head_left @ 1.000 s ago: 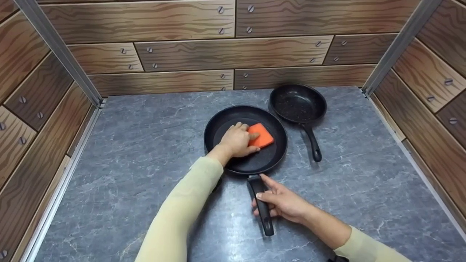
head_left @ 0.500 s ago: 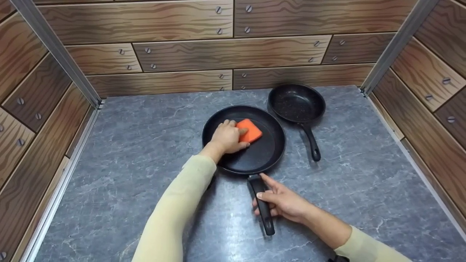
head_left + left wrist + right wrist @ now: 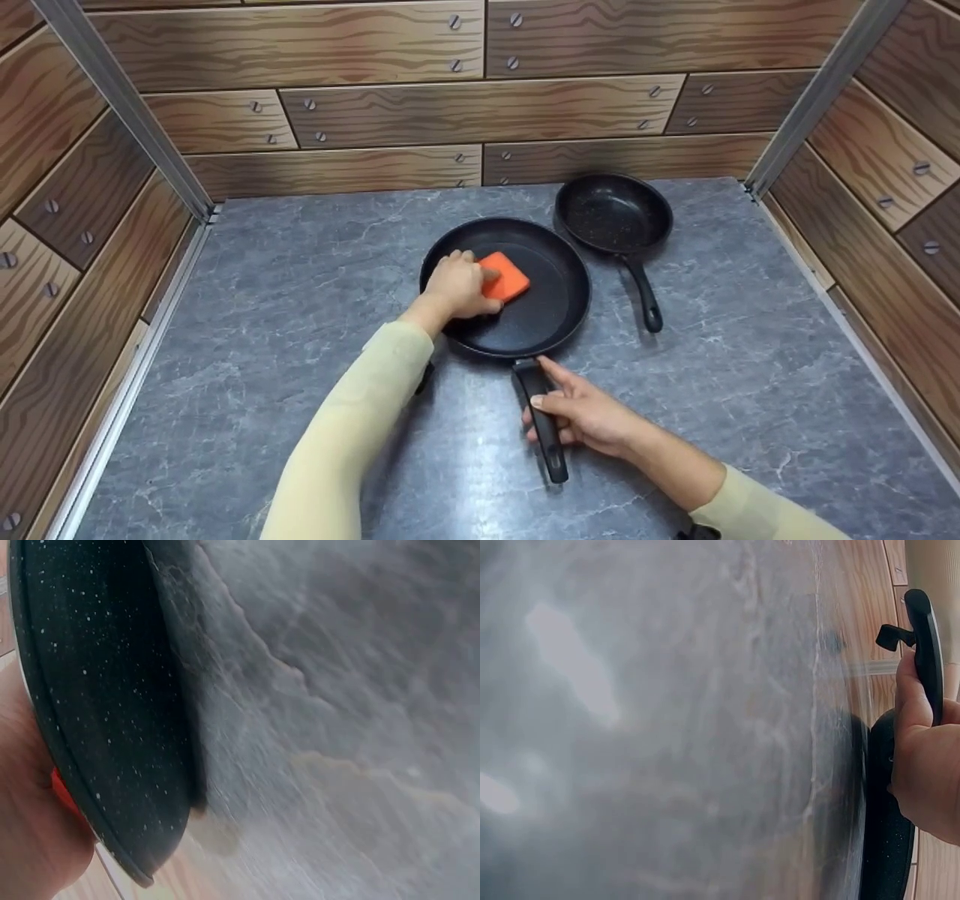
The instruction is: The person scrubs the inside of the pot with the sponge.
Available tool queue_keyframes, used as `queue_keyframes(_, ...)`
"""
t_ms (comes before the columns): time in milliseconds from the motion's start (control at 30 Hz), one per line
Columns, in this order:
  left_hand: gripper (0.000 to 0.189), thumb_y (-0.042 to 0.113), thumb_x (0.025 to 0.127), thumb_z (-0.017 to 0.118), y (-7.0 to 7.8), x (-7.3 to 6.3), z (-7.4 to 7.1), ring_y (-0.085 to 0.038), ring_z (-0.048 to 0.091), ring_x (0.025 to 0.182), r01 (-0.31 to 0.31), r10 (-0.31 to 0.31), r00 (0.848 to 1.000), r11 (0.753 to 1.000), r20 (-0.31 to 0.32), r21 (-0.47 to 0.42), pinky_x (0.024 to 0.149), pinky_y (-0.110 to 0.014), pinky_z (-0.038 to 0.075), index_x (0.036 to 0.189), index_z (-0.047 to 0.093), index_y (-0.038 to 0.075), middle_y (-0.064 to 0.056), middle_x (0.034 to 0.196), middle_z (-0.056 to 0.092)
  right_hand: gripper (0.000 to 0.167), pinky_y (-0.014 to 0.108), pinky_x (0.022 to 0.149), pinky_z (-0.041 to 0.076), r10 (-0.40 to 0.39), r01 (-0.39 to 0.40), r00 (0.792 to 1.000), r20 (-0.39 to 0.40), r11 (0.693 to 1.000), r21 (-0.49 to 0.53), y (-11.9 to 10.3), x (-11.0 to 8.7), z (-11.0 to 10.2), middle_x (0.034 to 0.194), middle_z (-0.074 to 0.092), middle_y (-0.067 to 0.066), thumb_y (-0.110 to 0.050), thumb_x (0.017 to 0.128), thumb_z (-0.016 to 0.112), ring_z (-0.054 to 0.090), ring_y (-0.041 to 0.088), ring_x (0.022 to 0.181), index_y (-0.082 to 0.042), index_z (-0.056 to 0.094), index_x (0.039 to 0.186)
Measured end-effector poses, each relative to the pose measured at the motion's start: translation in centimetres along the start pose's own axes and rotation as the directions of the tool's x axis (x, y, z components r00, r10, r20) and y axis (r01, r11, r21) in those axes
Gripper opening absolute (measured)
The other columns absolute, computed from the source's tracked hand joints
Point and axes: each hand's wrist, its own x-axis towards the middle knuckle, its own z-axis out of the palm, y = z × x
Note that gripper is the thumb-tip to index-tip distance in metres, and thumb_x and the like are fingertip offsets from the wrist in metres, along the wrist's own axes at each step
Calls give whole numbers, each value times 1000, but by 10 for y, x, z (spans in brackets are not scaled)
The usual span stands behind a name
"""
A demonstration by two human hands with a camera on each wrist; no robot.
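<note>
A large black frying pan lies mid-table, its handle pointing toward the person. Inside it, my left hand holds an orange sponge against the left part of the base, index finger on top and thumb at the near edge. My right hand grips the handle, thumb over it and index finger stretched up to the pan's rim. The left wrist view shows the speckled outer wall of the frying pan, with only a sliver of sponge beside the hand. In the right wrist view, fingers wrap the handle.
A smaller black frying pan stands close behind and to the right, its handle pointing toward the front. The grey marbled tabletop is bounded by wood-patterned walls at the back and both sides, with metal rails at the corners.
The left hand and sponge have slid left across the pan's base, dipping slightly toward the near side in the last half second. The right hand keeps its grip on the handle; both pans stay put.
</note>
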Motion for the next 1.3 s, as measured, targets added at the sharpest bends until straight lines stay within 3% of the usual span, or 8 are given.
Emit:
queue_keyframes(167,60,55,87,75,-4,-10,-3,-33,56,106,-26,25,999,999,-29,-20,97,-47,47,141,72,29,-15,117,65,96,37,77,64,8,-8,1000,-1,1000,-6,-1,0,0,104,75,13,-14,107,61,77,23,89,-10,-12,170)
queue_keyframes(367,58,51,87,76,-11,-29,-17,-35,56,113,-76,71,991,996,-116,-47,99,-49,46,140,73,28,-19,129,65,96,37,77,64,8,-8,1000,-9,1000,-14,-2,0,1,104,75,13,-14,108,61,77,23,89,-10,-12,169)
queue_keyframes(600,60,51,86,77,-26,-59,-38,-36,56,114,-101,89,979,993,-182,-56,104,-50,46,141,72,26,-19,131,62,96,37,77,64,1,-1,1000,-5,1000,-14,-2,0,1,104,75,14,-13,108,60,77,23,88,-10,-13,169)
queue_keyframes(767,62,49,85,78,-41,-85,-47,-36,55,118,-83,64,977,993,-202,-83,106,-51,43,143,71,26,-19,135,62,96,38,79,64,-9,9,1000,7,1000,-17,-1,0,0,104,75,14,-12,108,60,77,24,89,-10,-13,169)
queue_keyframes(1100,60,44,81,82,-86,-140,-43,-39,57,113,-67,32,946,993,-321,-100,98,-55,46,136,76,22,-21,128,65,95,41,80,64,-8,8,1000,-3,1000,-21,-1,0,2,103,74,15,-12,107,60,77,25,88,-10,-13,169)
queue_keyframes(1300,61,45,81,84,-106,-169,-37,-40,57,113,-10,-24,951,994,-308,-108,99,-58,45,136,76,19,-21,129,64,96,41,80,64,-1,1,1000,-7,1000,-25,-3,-1,1,104,75,15,-13,108,60,77,25,88,-10,-13,169)
